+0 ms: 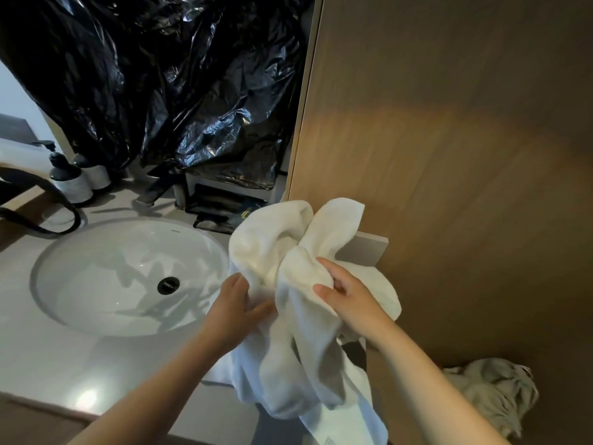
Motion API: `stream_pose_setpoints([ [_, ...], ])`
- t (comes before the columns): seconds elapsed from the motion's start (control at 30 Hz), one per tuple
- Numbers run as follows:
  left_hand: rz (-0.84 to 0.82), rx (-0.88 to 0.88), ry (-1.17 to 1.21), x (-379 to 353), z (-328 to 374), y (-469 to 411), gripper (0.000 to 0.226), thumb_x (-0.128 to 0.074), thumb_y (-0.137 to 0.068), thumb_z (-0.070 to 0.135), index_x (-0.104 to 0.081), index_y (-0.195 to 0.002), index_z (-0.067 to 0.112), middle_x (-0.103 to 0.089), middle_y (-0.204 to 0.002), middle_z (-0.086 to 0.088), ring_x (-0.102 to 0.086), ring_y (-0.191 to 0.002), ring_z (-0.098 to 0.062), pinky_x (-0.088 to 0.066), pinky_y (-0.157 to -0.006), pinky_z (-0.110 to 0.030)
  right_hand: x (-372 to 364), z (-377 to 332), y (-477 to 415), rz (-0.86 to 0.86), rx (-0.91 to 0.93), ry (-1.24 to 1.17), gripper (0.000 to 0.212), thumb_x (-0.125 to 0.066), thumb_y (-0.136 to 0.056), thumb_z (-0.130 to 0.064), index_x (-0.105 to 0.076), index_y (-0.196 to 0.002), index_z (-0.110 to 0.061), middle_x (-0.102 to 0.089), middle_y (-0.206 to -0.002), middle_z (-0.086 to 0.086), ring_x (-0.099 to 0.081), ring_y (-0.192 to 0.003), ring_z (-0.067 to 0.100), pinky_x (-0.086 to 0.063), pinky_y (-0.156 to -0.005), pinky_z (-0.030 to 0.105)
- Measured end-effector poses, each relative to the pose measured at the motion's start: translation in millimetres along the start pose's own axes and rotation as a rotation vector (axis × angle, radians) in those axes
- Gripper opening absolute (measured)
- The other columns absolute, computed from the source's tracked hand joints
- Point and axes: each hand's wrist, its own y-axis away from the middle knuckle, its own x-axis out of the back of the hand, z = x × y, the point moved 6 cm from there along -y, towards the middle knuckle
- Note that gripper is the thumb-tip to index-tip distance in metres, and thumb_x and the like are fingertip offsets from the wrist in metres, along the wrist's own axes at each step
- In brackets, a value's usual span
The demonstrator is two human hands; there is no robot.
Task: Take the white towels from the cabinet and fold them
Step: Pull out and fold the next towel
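A bunched white towel hangs in front of me over the right end of the counter, its upper folds puffed up and its lower part drooping past the counter edge. My left hand grips the towel's left side from below. My right hand pinches a fold near the top right. The wooden cabinet panel stands directly behind and to the right of the towel.
A round white sink with a black drain is set in the counter at left. Black plastic sheeting covers the wall behind. Two pump bottles and a faucet stand at the back. A crumpled grey cloth lies lower right.
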Motion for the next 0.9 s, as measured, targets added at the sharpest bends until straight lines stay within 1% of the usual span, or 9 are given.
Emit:
stream_pose_setpoints([
  [0.1,0.069,0.011,0.140,12,22,22,0.070,-0.050,-0.065,0.080,-0.054,-0.102,0.021,-0.051,-0.103,0.012,-0.053,-0.091,-0.004,-0.048,-0.080,-0.031,13,6,4,0.136,-0.004,-0.017,0.059,-0.067,-0.091,-0.033,-0.045,-0.145,-0.032,-0.052,-0.138,-0.010,-0.053,-0.121,0.009,-0.045,-0.104,0.031],
  [0.2,0.093,0.027,0.194,13,45,43,0.084,-0.054,-0.055,0.089,-0.044,-0.114,0.031,-0.045,-0.105,0.022,-0.048,-0.097,0.000,-0.042,-0.082,-0.027,30,7,10,0.237,-0.004,-0.020,0.054,-0.075,-0.084,-0.033,-0.053,-0.133,-0.033,-0.065,-0.110,-0.004,-0.062,-0.099,0.007,-0.049,-0.085,0.020],
  [0.3,0.084,0.086,0.143,6,50,42,0.082,-0.063,-0.055,0.085,-0.039,-0.111,0.030,-0.045,-0.104,0.017,-0.047,-0.097,-0.007,-0.040,-0.080,-0.027,35,11,12,0.134,-0.131,-0.134,0.049,-0.075,-0.082,-0.041,-0.058,-0.125,-0.024,-0.072,-0.097,-0.001,-0.068,-0.090,0.009,-0.051,-0.081,0.023],
  [0.4,0.097,0.159,0.115,3,48,34,0.069,-0.070,-0.063,0.071,-0.042,-0.097,0.018,-0.049,-0.099,0.007,-0.050,-0.090,-0.013,-0.043,-0.073,-0.029,24,8,18,-0.036,-0.235,-0.098,0.048,-0.075,-0.074,-0.058,-0.064,-0.090,-0.014,-0.065,-0.079,0.006,-0.059,-0.064,0.013,-0.043,-0.058,0.026],
  [0.53,0.191,0.204,0.158,14,22,28,0.052,-0.073,-0.075,0.055,-0.053,-0.102,0.015,-0.057,-0.107,-0.003,-0.057,-0.086,-0.016,-0.051,-0.074,-0.036,26,-28,19,-0.064,-0.107,-0.329,0.025,-0.060,-0.095,-0.030,-0.066,-0.117,-0.019,-0.075,-0.107,0.005,-0.070,-0.099,0.019,-0.053,-0.086,0.033],
  [0.6,0.253,0.209,0.172,31,16,29,0.038,-0.074,-0.078,0.046,-0.057,-0.101,0.021,-0.060,-0.106,0.000,-0.059,-0.083,-0.011,-0.049,-0.066,-0.031,33,-58,21,-0.039,-0.018,-0.379,0.023,-0.053,-0.099,-0.021,-0.065,-0.118,-0.019,-0.074,-0.108,0.003,-0.070,-0.099,0.014,-0.052,-0.085,0.028],
  [0.73,0.367,0.092,0.116,66,20,28,0.032,-0.078,-0.079,0.033,-0.055,-0.078,0.011,-0.058,-0.075,-0.001,-0.052,-0.060,-0.011,-0.041,-0.053,-0.025,41,-108,24,-0.045,0.112,-0.360,0.022,-0.052,-0.099,-0.021,-0.063,-0.117,-0.018,-0.075,-0.104,0.004,-0.070,-0.096,0.015,-0.054,-0.081,0.029],
  [0.83,0.413,0.013,0.055,81,21,24,0.028,-0.076,-0.081,0.020,-0.050,-0.078,0.012,-0.051,-0.085,-0.002,-0.045,-0.069,-0.012,-0.034,-0.060,-0.016,49,-140,23,-0.020,0.173,-0.424,0.019,-0.051,-0.099,-0.024,-0.062,-0.114,-0.021,-0.073,-0.097,0.000,-0.070,-0.091,0.014,-0.055,-0.069,0.024],
  [0.9,0.417,0.007,0.043,88,20,21,0.022,-0.074,-0.082,0.021,-0.053,-0.085,0.017,-0.052,-0.094,-0.001,-0.046,-0.082,-0.015,-0.033,-0.071,-0.020,50,-154,23,0.007,0.190,-0.458,0.021,-0.050,-0.099,-0.026,-0.060,-0.117,-0.020,-0.072,-0.101,0.001,-0.070,-0.095,0.014,-0.056,-0.071,0.023],
])
